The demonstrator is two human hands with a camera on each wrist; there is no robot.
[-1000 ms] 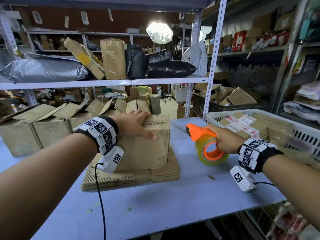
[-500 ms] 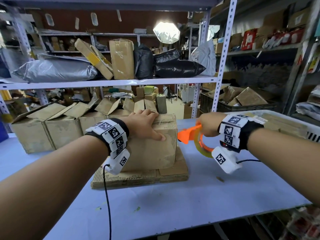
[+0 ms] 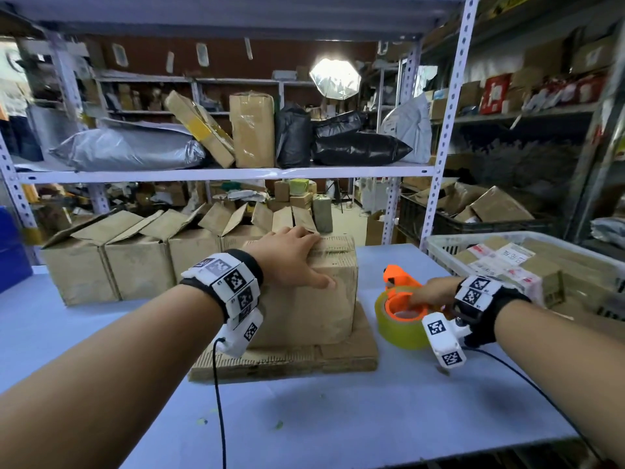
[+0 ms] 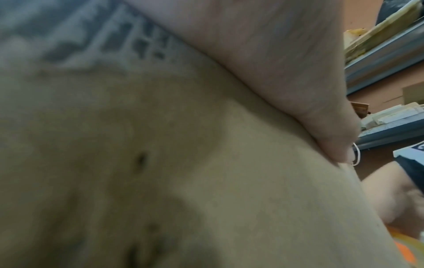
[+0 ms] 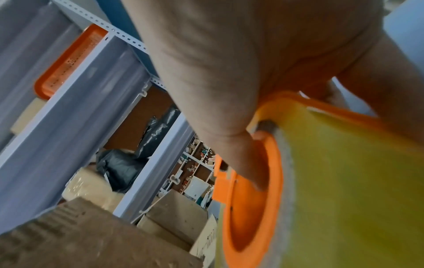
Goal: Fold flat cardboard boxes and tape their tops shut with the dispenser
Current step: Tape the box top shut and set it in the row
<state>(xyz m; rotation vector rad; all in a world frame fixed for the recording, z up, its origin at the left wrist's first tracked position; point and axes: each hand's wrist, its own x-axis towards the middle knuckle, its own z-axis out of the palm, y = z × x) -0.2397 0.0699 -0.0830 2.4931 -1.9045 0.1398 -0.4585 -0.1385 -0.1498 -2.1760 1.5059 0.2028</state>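
left hand (image 3: 291,257): flat on the box (image 3: 314,299), fingers spread
right hand (image 3: 431,292): gripping the tape dispenser (image 3: 402,313)
risk: flaps probably pop open if the left eases off

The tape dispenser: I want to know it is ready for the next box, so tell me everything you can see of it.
The tape dispenser is bright orange plastic with a wide yellowish roll of tape on its round hub. It lies on the blue table, hub opening facing up, head pointing away, just right of the folded box and apart from it. The right hand grips it, fingers hooked into the hub. Its blade is not visible.
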